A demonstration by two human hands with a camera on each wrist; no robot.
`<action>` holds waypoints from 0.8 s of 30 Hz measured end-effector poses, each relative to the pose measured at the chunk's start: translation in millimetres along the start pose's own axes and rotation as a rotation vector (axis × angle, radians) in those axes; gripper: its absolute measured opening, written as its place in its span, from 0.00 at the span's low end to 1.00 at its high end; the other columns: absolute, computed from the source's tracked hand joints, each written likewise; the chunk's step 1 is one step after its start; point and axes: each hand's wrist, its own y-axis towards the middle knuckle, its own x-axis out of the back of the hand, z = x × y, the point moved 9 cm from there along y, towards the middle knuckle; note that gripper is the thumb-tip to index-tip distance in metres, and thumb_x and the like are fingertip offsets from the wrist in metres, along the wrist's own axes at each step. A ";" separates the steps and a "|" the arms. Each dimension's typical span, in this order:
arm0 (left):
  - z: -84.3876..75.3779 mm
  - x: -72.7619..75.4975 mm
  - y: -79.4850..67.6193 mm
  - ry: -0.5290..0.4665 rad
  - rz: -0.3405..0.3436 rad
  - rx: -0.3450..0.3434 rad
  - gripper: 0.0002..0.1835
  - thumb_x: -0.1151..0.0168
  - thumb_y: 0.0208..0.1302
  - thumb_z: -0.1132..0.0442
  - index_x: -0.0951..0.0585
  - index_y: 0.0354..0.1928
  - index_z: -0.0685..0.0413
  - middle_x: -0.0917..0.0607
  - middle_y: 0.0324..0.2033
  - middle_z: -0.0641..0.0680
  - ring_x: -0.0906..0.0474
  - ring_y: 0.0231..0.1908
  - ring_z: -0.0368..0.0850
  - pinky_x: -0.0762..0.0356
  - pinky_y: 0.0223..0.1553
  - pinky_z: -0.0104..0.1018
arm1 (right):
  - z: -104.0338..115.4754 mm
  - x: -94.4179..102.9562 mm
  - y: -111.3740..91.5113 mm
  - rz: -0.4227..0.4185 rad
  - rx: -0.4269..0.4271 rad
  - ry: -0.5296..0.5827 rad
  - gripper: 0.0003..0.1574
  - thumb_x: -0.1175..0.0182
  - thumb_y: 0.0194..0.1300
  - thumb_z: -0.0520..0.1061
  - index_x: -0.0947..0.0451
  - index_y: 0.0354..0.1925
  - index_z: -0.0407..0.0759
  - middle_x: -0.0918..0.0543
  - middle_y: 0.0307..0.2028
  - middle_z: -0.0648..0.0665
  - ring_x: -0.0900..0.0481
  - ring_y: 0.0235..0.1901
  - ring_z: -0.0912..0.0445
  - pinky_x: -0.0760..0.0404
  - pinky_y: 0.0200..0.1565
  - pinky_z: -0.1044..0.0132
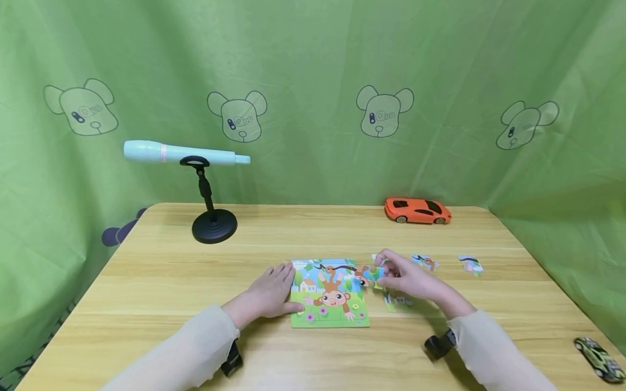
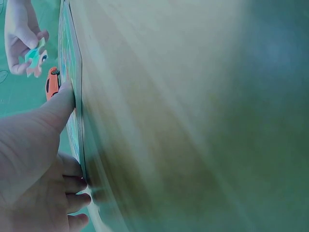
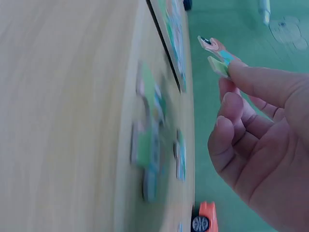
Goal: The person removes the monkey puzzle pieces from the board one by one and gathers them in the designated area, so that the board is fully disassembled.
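Note:
A jigsaw board with a monkey picture [image 1: 332,315] lies flat on the wooden table. My left hand [image 1: 271,290] rests along its left side, the thumb on the lower left part and the fingers by the upper left corner. Between thumb and fingers, my right hand [image 1: 408,277] pinches a jigsaw piece [image 3: 219,55] with part of a monkey's face, raised off the table beside the board's right edge. Below and behind that hand lie loose pieces, one with a fence-like pattern [image 1: 397,300] and another partly covered by the fingers.
Two more loose pieces lie farther right, one brown and blue [image 1: 425,262], another [image 1: 471,264] beyond it. An orange toy car [image 1: 415,210] stands at the back edge, a patterned toy car [image 1: 599,359] at the front right. A blue microphone [image 1: 205,156] sits on a black stand [image 1: 214,225], back left.

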 end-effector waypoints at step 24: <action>0.4 -1.3 0.1 0.006 -0.002 0.002 0.46 0.52 0.62 0.36 0.46 0.68 0.67 0.49 0.68 0.63 0.53 0.67 0.56 0.53 0.65 0.49 | -81.5 101.2 -86.6 -0.233 -0.237 0.004 0.15 0.46 0.67 0.42 0.29 0.43 0.29 0.27 0.25 0.45 0.30 0.24 0.56 0.26 0.25 0.64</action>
